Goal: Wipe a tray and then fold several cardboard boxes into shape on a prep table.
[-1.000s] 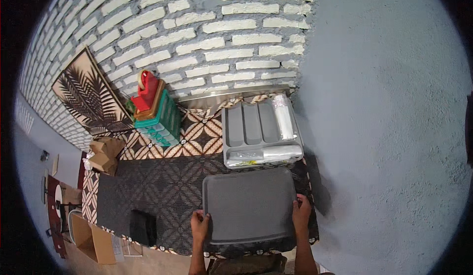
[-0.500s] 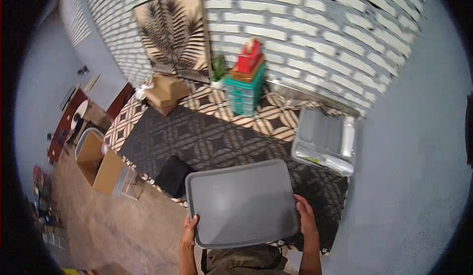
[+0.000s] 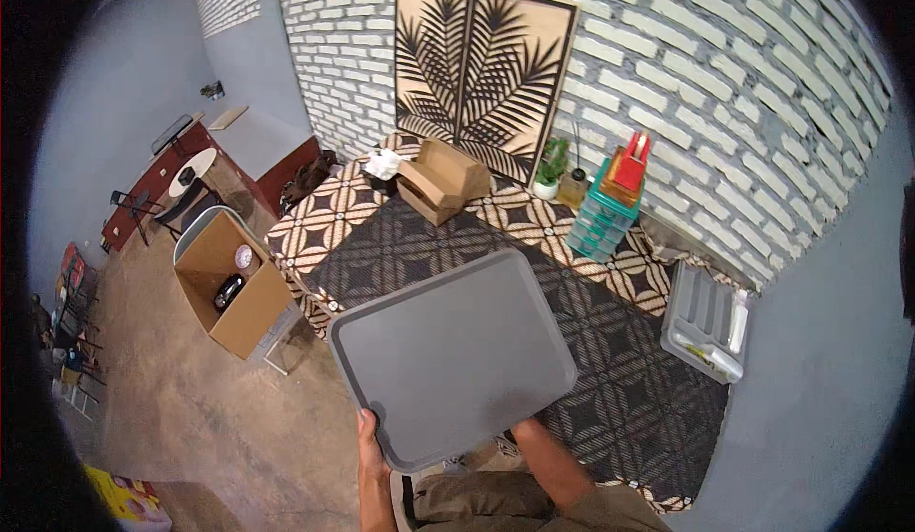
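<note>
Your left hand clamps the near rim of the flat grey plastic tray, right hand hidden beneath it: light, stiff, smooth, so grip opposite edges

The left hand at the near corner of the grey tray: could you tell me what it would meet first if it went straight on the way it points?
The left hand points up the picture, along the grey tray it grips. Past the tray's edge, the patterned table top probably comes first, though depth is unclear.
</note>
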The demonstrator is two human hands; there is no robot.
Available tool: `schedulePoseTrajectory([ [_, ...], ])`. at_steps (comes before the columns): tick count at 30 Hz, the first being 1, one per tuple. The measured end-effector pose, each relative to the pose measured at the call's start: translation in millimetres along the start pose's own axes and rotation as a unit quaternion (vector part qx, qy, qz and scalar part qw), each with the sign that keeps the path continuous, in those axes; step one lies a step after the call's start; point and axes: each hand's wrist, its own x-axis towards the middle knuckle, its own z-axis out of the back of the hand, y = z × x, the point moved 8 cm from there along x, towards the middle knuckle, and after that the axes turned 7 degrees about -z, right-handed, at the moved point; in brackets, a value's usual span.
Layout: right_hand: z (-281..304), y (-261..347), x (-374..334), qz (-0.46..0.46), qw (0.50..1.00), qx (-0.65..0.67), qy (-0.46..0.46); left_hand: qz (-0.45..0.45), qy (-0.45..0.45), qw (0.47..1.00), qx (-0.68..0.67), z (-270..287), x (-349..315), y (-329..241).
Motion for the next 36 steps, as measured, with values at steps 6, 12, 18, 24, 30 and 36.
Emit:
schedulePoseTrajectory([
  [6,-58.4,48.9,-4.7,0.014,0.997,-0.069,-0.034,0.031,-0.046,0.997,-0.058,22.1,-1.2,-12.9],
  [12,-89.1,110.3,-25.1,0.084,0.986,-0.110,-0.097,0.065,0.000,0.985,-0.158,-3.1,5.6,-6.2],
  [18,-233.2,236.1,-226.6,0.338,0.897,-0.038,-0.282,0.048,0.049,0.983,-0.169,-7.1,18.4,-17.3],
  [24,-345.8,243.6,-268.2,0.366,0.454,-0.699,-0.415,0.123,0.167,0.973,-0.098,-48.8,23.7,25.8],
  [30,-405.5,79.4,-227.2,0.308,0.427,-0.850,-0.014,0.212,0.328,0.911,-0.130,-112.9,4.0,67.0],
  [36,-410.5,152.9,-214.3,0.331,0.335,-0.851,-0.232,0.191,0.294,0.936,-0.022,-98.8,-20.2,53.4],
])
